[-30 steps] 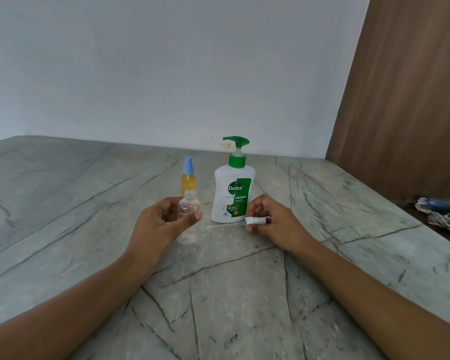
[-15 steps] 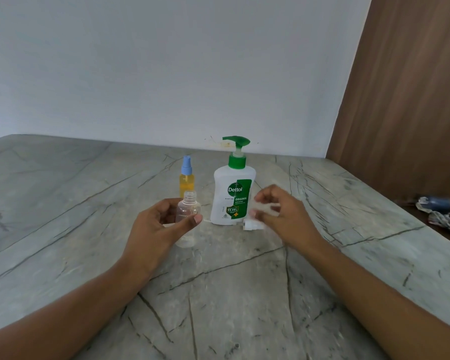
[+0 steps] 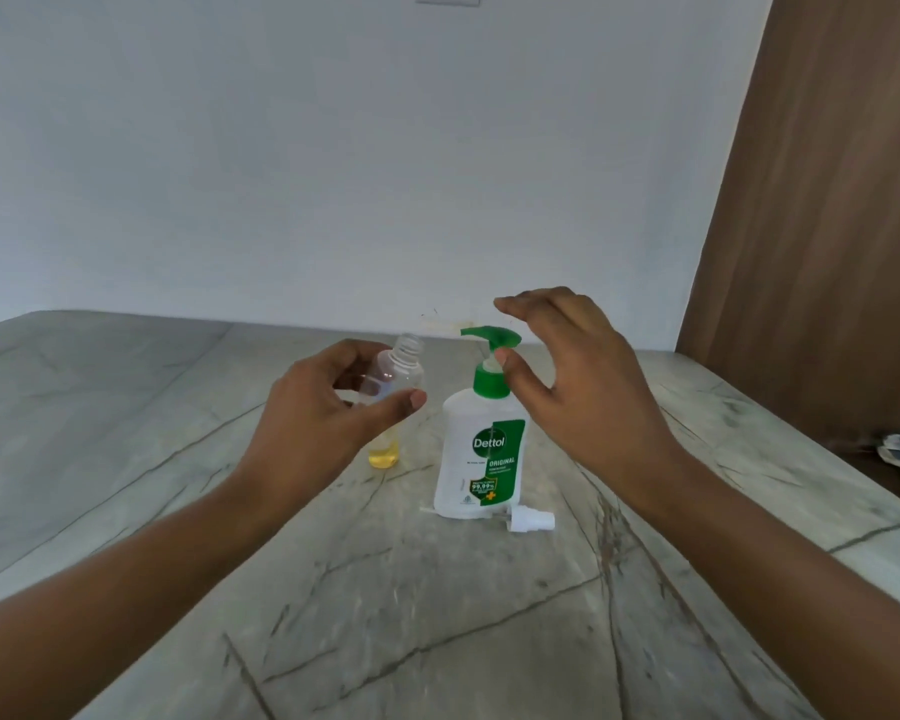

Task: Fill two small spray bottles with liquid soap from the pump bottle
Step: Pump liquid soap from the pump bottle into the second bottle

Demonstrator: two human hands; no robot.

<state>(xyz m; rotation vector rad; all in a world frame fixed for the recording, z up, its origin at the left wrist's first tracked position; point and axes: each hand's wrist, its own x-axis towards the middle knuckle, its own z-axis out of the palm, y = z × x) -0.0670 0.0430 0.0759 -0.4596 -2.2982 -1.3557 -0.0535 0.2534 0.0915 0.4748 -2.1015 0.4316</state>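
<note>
Since a moment ago my left hand (image 3: 328,423) has lifted the clear spray bottle (image 3: 396,371) off the bench (image 3: 437,615) and tipped its open neck toward the pump bottle (image 3: 479,459). My right hand (image 3: 567,387) has left the spray cap (image 3: 531,521) lying by that bottle's base and risen over the green pump head (image 3: 489,337), fingers loose and holding nothing. I judge filling is about to start: the bottle gripped in my curled left fingers looks empty and uncapped, while the second spray bottle (image 3: 384,453), holding yellow liquid, stands behind it.
</note>
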